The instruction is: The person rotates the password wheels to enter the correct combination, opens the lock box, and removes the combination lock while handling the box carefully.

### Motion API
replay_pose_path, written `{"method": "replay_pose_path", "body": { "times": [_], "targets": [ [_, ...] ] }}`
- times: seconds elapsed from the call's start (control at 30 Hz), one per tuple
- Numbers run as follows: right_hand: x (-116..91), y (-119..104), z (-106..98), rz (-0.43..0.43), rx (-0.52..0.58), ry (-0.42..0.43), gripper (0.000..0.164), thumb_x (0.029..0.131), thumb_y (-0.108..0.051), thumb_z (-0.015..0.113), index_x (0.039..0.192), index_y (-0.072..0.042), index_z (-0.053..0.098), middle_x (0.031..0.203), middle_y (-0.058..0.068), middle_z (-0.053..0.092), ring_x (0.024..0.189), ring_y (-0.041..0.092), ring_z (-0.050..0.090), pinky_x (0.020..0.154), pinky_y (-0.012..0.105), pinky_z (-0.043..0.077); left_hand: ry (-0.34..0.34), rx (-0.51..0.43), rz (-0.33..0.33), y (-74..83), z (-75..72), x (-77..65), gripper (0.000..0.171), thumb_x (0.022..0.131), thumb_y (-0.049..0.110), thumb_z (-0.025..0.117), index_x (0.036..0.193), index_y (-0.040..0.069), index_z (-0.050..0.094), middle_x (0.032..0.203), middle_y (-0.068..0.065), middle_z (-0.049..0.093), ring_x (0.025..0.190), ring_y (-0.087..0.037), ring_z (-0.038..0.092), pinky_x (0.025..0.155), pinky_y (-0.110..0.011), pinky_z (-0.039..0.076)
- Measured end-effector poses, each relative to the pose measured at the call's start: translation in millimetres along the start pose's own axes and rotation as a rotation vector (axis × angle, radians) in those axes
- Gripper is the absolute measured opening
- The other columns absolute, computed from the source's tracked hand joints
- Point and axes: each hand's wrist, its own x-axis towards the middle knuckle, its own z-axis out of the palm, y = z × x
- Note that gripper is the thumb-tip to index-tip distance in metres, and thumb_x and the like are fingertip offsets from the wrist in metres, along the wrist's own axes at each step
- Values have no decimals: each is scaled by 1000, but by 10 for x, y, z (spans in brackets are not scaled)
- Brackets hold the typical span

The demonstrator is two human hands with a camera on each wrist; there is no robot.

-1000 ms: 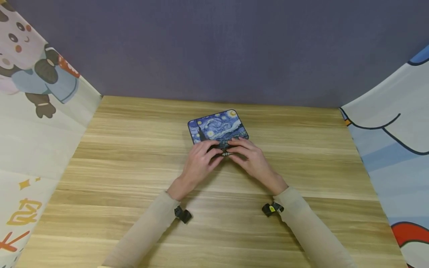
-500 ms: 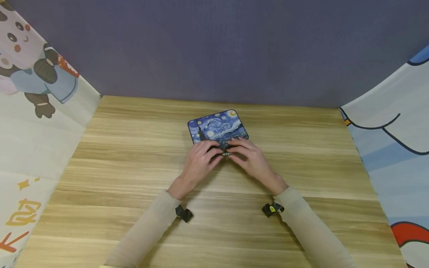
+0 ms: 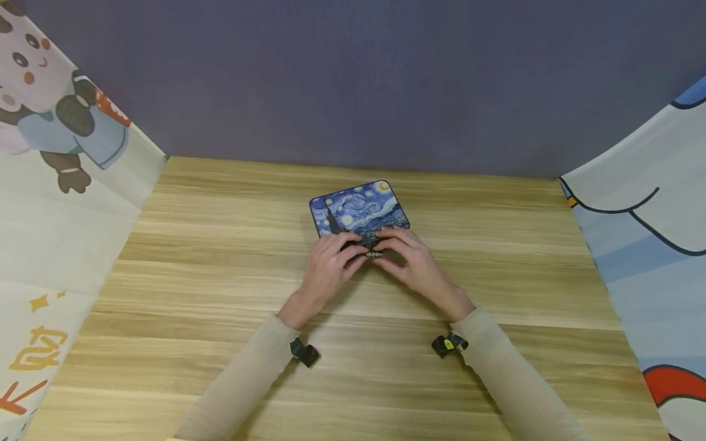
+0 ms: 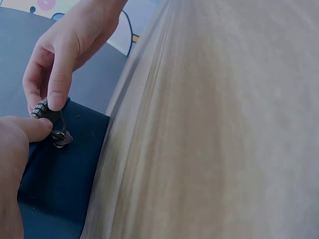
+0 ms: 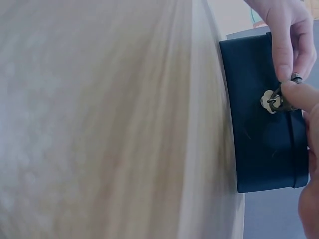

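Observation:
A small box (image 3: 358,208) with a starry night-sky painting on its lid lies at an angle on the table; its dark blue front shows in both wrist views. At the middle of that front, a small combination padlock (image 4: 41,108) with number dials hangs by its shackle from a round metal clasp (image 5: 269,101). My left hand (image 3: 325,263) pinches one end of the padlock between thumb and fingers. From the other side, my right hand (image 3: 415,262) pinches the opposite end. Fingers hide much of the padlock body, and the digits are too small to read.
The wooden table (image 3: 220,245) extends around the box on all sides. A dark grey-blue wall panel (image 3: 358,86) rises behind it. Printed cartoon cloths (image 3: 651,245) hang at the left and right. A small black camera sits on each wrist.
The left forearm has shifted very slightly to the right. Both hands stay at the padlock, and the box has not visibly moved.

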Motion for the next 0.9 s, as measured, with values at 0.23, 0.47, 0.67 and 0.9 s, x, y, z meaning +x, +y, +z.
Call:
{"method": "replay_pose_path", "body": {
  "times": [0.23,0.47,0.67,0.9],
  "targets": [
    [18,-18,2,17,-11,-14,28,81,-8,88,104,-4,73,128,15,66,123,34,59,111,45,45,2,7,0,-3,5,-1,16,88,21,83,100,10,80,113,-7,73,97,-23,68,86,-35,55],
    [40,-27,16,29,-18,-8,25,82,-9,87,103,-7,73,126,14,66,119,33,59,106,48,47,11,1,-21,2,16,-1,16,88,21,84,99,10,81,111,-7,73,97,-23,68,88,-36,55],
    [55,-41,17,30,-16,-9,24,82,-7,86,102,-7,72,125,14,66,117,34,59,105,51,46,12,5,-28,12,16,5,17,88,21,84,99,10,81,111,-7,73,98,-23,68,90,-38,55],
    [66,-50,12,32,-19,-16,24,83,-7,86,101,-7,71,125,15,66,118,35,59,105,53,46,8,3,-37,13,19,5,16,89,22,83,100,10,81,110,-6,73,98,-23,68,90,-37,55]
  ]
}}
